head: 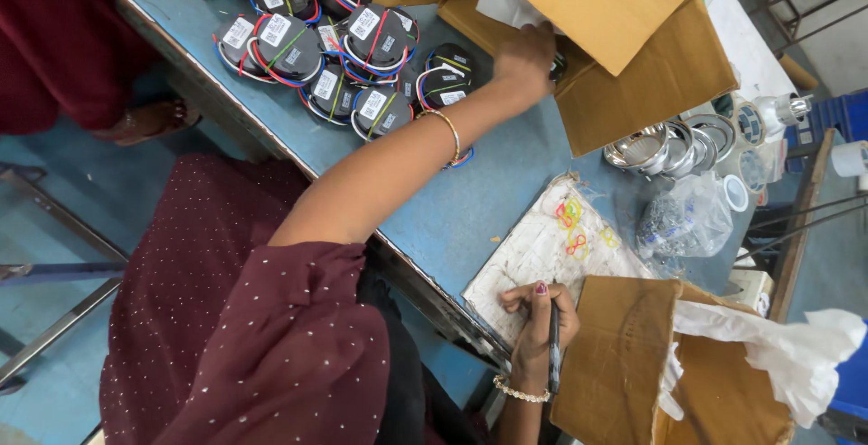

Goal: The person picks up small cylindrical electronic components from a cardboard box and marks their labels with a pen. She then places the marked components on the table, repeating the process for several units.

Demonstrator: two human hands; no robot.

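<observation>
Nearest at right, right hand [540, 317] closed around black pen [553, 347] beside near cardboard box [624, 364], white board [542, 250] beyond, farther left black wired modules [344, 47], left hand [527, 58] reaching into far cardboard box [651, 74], grip state cannot be determined.

Modules [334, 56] left of box [633, 56] (table [506, 192]) —

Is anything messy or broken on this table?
Nothing looks broken. The white board is scuffed and hangs over the table edge, with loose rubber bands on it. White paper spills out of the near cardboard box.
</observation>
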